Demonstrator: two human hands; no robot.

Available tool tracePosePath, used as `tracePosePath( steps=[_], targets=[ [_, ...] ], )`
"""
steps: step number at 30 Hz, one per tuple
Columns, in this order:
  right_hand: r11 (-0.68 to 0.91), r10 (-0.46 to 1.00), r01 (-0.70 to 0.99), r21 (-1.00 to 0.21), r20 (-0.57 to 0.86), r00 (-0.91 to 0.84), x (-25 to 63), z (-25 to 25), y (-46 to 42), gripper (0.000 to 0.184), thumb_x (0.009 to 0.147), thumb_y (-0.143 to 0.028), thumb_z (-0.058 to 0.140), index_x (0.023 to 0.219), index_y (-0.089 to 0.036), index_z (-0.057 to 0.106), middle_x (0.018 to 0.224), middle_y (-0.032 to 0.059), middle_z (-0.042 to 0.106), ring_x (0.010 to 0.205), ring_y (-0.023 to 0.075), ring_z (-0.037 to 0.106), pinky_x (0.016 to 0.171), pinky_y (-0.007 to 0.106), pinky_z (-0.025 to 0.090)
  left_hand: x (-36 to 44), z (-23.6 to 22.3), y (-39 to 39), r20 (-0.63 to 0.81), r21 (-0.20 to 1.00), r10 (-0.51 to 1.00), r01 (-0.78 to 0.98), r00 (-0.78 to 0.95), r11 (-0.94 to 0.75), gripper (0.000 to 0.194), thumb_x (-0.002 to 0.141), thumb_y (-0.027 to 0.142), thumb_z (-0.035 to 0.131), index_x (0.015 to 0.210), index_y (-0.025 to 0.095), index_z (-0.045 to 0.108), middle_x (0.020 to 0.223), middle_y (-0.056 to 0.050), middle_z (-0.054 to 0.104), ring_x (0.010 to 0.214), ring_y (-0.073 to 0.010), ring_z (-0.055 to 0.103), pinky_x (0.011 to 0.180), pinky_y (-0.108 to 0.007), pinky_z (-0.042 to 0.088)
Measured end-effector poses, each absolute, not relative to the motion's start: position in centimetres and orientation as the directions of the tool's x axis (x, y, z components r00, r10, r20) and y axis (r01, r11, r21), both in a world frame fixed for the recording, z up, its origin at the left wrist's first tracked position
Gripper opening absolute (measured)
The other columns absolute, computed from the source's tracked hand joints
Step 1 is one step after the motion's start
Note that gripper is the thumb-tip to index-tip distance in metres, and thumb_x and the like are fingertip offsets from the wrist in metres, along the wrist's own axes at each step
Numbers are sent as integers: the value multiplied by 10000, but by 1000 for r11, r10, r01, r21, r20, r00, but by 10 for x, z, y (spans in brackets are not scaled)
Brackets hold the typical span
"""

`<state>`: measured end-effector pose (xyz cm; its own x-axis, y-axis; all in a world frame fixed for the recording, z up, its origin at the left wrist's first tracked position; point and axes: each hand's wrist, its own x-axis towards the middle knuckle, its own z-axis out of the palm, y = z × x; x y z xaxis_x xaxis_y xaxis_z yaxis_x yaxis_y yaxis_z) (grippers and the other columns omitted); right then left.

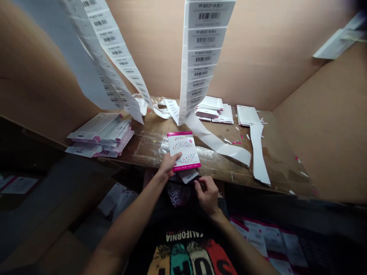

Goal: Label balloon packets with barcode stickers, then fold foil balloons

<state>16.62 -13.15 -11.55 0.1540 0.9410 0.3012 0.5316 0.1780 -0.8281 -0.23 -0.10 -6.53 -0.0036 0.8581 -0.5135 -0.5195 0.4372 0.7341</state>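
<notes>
My left hand [169,164] is closed on a flat white packet [184,149] with pink bands, dotted patterns and the word "prima". Its thumb lies across the packet's front, near the left edge. Below the packet's lower edge shows a white piece with a barcode [189,176], partly hidden under it. Just right of that piece is my right hand [208,194], its fingers curled and thumb close to the forefinger. Whatever those fingertips hold, if anything, is too small to make out. A small patterned bag [179,194] is visible below, at my lap.
Strips of barcode labels [202,57] hang in front of me, with another strip [117,49] at left. Stacked white packets [100,131] stand at the table's left; more packets [210,107] sit at the back. A loose backing strip [259,152] overhangs the wooden table [149,149]. Cardboard walls enclose it.
</notes>
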Motion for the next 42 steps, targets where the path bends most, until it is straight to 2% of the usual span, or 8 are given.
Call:
tracePosePath(
  steps=[4, 10, 16, 20, 29, 36, 39, 42],
  targets=[
    [-94, 944, 94, -991, -59, 325, 153, -126, -133, 338, 870, -486, 739, 873, -234, 513, 730, -36, 553, 660, 168, 526, 626, 282, 457, -6, -70, -3, -550, 724, 831, -452, 78, 521, 287, 754, 88, 818, 1028, 70, 734, 988, -200, 804, 900, -343, 792, 847, -497, 657],
    [-67, 957, -170, -983, -111, 267, 151, -115, -118, 379, 789, -429, 801, 890, -246, 485, 744, -54, 559, 647, 144, 538, 609, 249, 463, -6, -66, 0, -592, 699, 796, -414, 124, 584, 280, 753, 73, 817, 1023, 67, 746, 1006, -203, 803, 871, -334, 794, 823, -485, 661],
    [-1, 992, 18, -1000, 1, 125, 161, -112, -112, 236, 852, -358, 701, 1019, -211, 620, 874, 14, 688, 768, 179, 634, 723, 289, 523, -1, -66, 3, -607, 681, 793, -474, 62, 558, 228, 775, 67, 795, 995, 65, 731, 953, -199, 803, 845, -335, 795, 797, -498, 665],
    [39, 999, 135, -990, 37, -16, 158, -114, -107, 333, 870, -291, 631, 1182, -192, 686, 977, 47, 746, 866, 213, 686, 793, 319, 544, 2, -72, 4, -605, 695, 796, -494, -10, 522, 259, 756, 78, 820, 1000, 81, 734, 944, -179, 807, 900, -340, 792, 824, -484, 661],
    [167, 985, 424, -890, 135, -104, 162, -107, -100, 170, 865, -202, 579, 971, -202, 712, 820, 11, 722, 711, 185, 652, 717, 292, 501, 4, -75, 6, -579, 744, 812, -459, -80, 486, 208, 753, 57, 804, 950, 77, 742, 920, -166, 811, 816, -305, 794, 784, -435, 664],
    [330, 936, 583, -743, 336, -102, 171, -87, -128, 185, 963, -208, 541, 931, -236, 721, 1083, 108, 660, 991, 258, 643, 865, 385, 538, 6, -77, 4, -561, 748, 825, -470, -68, 469, 262, 726, 84, 836, 971, 103, 743, 960, -161, 814, 865, -314, 794, 790, -442, 665],
    [305, 915, 552, -776, 399, 57, 185, -59, -144, 97, 948, -246, 631, 920, -256, 724, 1102, 111, 640, 1019, 281, 623, 856, 418, 542, 4, -78, 5, -550, 751, 833, -474, -63, 460, 264, 720, 85, 839, 965, 99, 743, 931, -162, 813, 874, -323, 793, 800, -455, 664],
    [158, 960, 340, -927, 226, 168, 204, -27, -138, 75, 940, -313, 689, 926, -241, 673, 855, 43, 627, 757, 211, 602, 667, 338, 518, 3, -74, -1, -494, 779, 868, -472, -54, 413, 294, 731, 111, 839, 1011, 99, 750, 995, -163, 812, 909, -316, 790, 844, -450, 658]
  ],
)
